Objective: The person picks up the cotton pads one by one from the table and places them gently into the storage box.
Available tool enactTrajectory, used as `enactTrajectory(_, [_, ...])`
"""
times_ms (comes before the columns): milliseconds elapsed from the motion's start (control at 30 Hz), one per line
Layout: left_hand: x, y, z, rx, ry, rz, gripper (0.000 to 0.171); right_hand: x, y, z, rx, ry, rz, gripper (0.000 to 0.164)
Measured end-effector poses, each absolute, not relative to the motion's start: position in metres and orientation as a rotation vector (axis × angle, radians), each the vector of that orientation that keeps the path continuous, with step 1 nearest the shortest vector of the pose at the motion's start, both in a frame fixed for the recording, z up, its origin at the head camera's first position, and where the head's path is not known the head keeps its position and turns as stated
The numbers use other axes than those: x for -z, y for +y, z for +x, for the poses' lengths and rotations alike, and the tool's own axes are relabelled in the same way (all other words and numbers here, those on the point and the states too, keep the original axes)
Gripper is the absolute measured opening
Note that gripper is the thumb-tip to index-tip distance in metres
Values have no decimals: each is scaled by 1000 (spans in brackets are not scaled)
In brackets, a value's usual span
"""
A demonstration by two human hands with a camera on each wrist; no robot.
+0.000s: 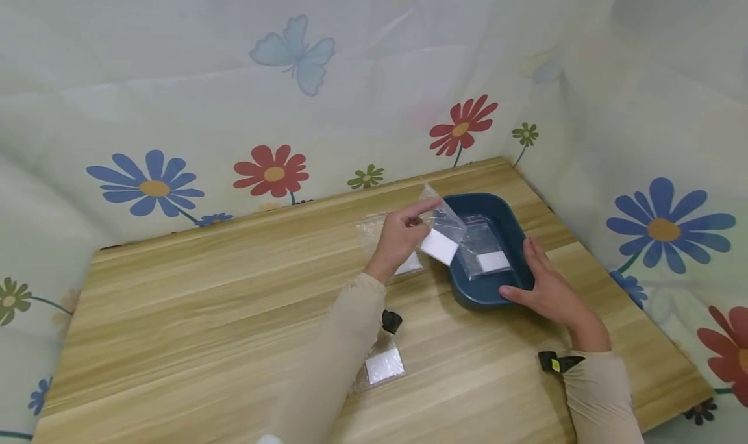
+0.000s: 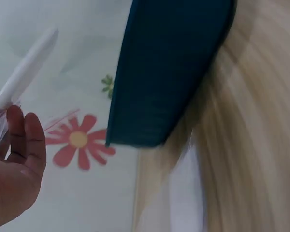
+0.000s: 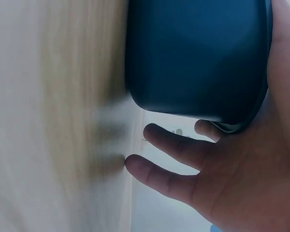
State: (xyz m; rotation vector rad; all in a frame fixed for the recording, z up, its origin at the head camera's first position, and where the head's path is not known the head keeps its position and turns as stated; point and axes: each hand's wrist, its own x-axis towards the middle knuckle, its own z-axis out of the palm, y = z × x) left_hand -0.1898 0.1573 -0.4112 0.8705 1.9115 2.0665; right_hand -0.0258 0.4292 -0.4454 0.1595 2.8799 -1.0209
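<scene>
My left hand (image 1: 403, 236) pinches a clear plastic bag with a white panel (image 1: 439, 246) over the left rim of a dark blue plastic basin (image 1: 517, 236). In the left wrist view, this bag (image 2: 26, 70) appears edge-on, and its fingers partly hide it. Inside the basin lies a similar clear bag (image 1: 492, 261) with a white panel. My right hand (image 1: 552, 291) rests against the basin's near right corner, thumb over the rim. Seen from the right wrist, its fingers (image 3: 176, 145) are spread and fairly straight beside the basin wall (image 3: 198, 58).
Another clear bag with a white panel (image 1: 409, 264) lies on the wooden table (image 1: 193, 314) beneath my left hand. One more bag (image 1: 384, 366) is nearer, partly hidden by the left forearm. Flower-printed cloth (image 1: 350, 106) hangs behind and beside the table.
</scene>
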Motion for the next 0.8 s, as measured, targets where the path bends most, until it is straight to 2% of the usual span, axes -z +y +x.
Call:
enactTrajectory(233, [410, 200, -186, -2244, 1785, 913, 32, 448, 432, -26, 1038, 2887, 146, 118])
enactTrajectory(533, [408, 217, -186, -2178, 1962, 836, 39, 447, 431, -26, 1047, 2885, 170, 119])
enactTrajectory(800, [410, 241, -179, -1766, 2230, 772, 47, 447, 432, -26, 1029, 2874, 185, 118])
